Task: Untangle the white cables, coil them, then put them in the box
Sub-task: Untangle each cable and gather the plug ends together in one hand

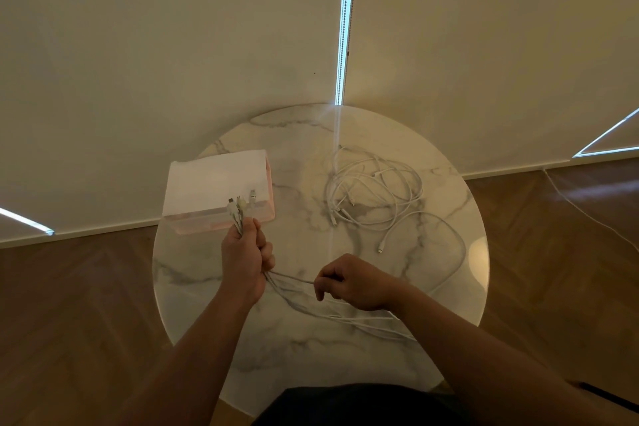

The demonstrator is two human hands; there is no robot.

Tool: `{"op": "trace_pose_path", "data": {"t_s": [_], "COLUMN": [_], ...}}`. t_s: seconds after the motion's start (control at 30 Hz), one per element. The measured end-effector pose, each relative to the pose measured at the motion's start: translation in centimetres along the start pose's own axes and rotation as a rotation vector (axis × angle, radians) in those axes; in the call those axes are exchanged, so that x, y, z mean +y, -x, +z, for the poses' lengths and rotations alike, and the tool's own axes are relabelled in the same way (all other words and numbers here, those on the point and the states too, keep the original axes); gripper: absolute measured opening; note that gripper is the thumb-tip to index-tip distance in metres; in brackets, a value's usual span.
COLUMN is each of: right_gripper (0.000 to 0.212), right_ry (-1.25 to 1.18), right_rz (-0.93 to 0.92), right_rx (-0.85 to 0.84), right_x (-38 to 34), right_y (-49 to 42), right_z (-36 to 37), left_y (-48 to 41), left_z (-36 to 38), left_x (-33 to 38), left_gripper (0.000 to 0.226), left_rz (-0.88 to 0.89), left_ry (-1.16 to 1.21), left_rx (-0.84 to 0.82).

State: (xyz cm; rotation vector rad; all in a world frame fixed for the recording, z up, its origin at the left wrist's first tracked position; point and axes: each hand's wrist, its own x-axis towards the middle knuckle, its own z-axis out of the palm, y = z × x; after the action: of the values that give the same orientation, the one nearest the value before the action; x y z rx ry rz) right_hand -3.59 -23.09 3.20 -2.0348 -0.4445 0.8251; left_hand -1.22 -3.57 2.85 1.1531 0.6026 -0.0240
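Near the table's (449,287) front edge: left hand (245,261) fisted on gathered cable ends (240,209); right hand (349,282) pinching one strand (294,279). Advice: draw each strand straight, evening the lengths, before coiling. Tangled cables (375,188) remain toward the back right edge, box (193,183) back left.

Left hand (246,261) grips cable ends (239,209); right hand (351,282) pinches strand; tangle (375,192) beside box (218,183).

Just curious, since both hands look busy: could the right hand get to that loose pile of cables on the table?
Probably yes. The right hand sits just nearer than the cable pile, with bare table between, though it is pinching a cable and would have to let go first.
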Motion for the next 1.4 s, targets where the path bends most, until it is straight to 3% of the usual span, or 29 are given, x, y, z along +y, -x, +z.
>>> {"op": "trace_pose_path", "data": {"t_s": [0.27, 0.47, 0.63, 0.73, 0.87, 1.03, 1.23, 1.4], "right_gripper": [0.037, 0.038, 0.039, 0.041, 0.040, 0.039, 0.037, 0.031], "right_ry": [0.059, 0.080, 0.173, 0.144, 0.119, -0.030, -0.086, -0.037], "right_rz": [0.179, 0.386, 0.376, 0.248, 0.087, 0.026, 0.034, 0.084], "right_rx": [-0.085, -0.123, -0.061, 0.050, 0.079, 0.109, 0.081, 0.035], "right_x": [6.0, 12.2, 11.7, 7.8, 1.9, -1.2, -0.8, 2.0], "right_y": [3.5, 7.5, 6.5, 4.2, 1.2, 0.2, 0.8, 2.2], "right_z": [-1.8, -3.3, -2.2, -1.4, -0.4, 0.3, 0.4, -0.6], "left_y": [-3.4, -5.8, -5.1, -3.0, -0.3, 1.7, 1.3, -0.9], "left_z": [-5.2, -9.6, -8.8, -6.0, -1.4, 1.1, 1.0, -0.9], "left_x": [0.8, 0.2, 0.4, 0.6, -1.8, -3.4, -3.9, -3.5], "left_gripper": [0.033, 0.032, 0.033, 0.030, 0.038, 0.030, 0.024, 0.025], "left_rz": [0.076, 0.082, 0.140, 0.249, 0.267, 0.383, 0.528, 0.485], "left_ry": [-0.013, -0.050, -0.165, -0.364, -0.511, -0.729, -0.911, -0.939], "left_rx": [0.310, 0.419, 0.317, 0.149, -0.068, -0.245, -0.237, 0.020]}}
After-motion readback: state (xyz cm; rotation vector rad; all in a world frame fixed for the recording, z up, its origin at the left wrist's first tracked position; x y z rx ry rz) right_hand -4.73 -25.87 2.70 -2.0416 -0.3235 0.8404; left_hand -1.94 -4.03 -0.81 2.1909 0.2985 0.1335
